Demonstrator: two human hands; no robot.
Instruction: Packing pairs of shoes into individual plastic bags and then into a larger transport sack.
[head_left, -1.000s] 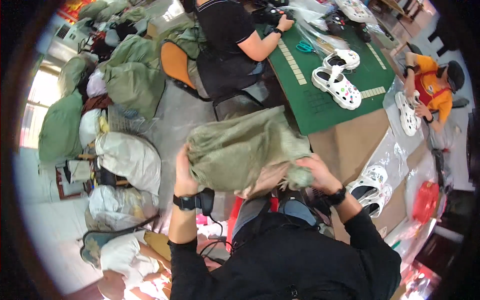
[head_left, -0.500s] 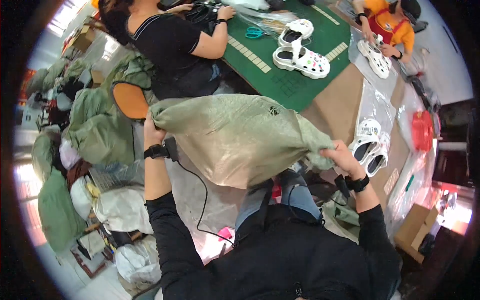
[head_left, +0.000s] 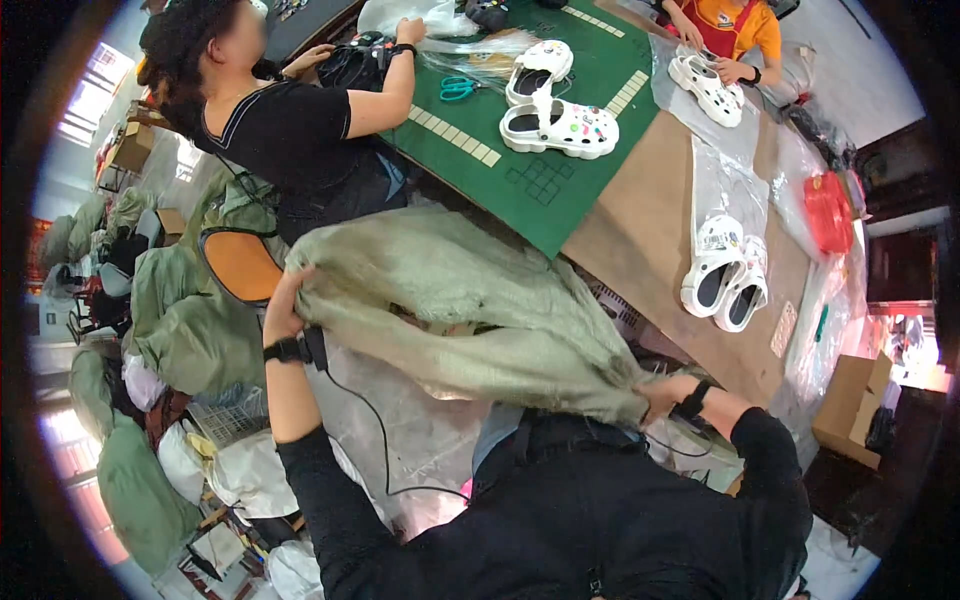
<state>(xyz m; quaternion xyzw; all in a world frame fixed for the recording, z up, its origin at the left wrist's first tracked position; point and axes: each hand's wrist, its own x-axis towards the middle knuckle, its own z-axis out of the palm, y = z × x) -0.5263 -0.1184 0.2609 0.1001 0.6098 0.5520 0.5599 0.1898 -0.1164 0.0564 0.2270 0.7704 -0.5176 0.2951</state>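
Note:
A pale green woven sack [head_left: 440,270] is stretched across the space before my body, below the table. My left hand [head_left: 286,302] is closed on its left end. Its right end is bunched in my right hand [head_left: 668,397], whose fingers are partly hidden by the cloth. Between the hands the fabric sags in folds, with a long gap showing in the middle. Beyond the sack, a pair of white clogs [head_left: 562,130] with colourful charms rests on the green table mat [head_left: 540,190]. Another white pair [head_left: 728,280] lies on clear plastic to the right.
At the far left of the table a person in black [head_left: 275,125] handles dark items near blue scissors [head_left: 458,89]. Someone in orange [head_left: 755,40] handles a white clog [head_left: 706,88] at the far right. Stuffed green sacks [head_left: 185,320] and an orange-backed chair [head_left: 240,265] stand left; a cardboard box [head_left: 850,410], right.
The sack has come lower and nearer my body, and a gap now shows in its folds. My right hand has moved down; my left has shifted slightly left and down.

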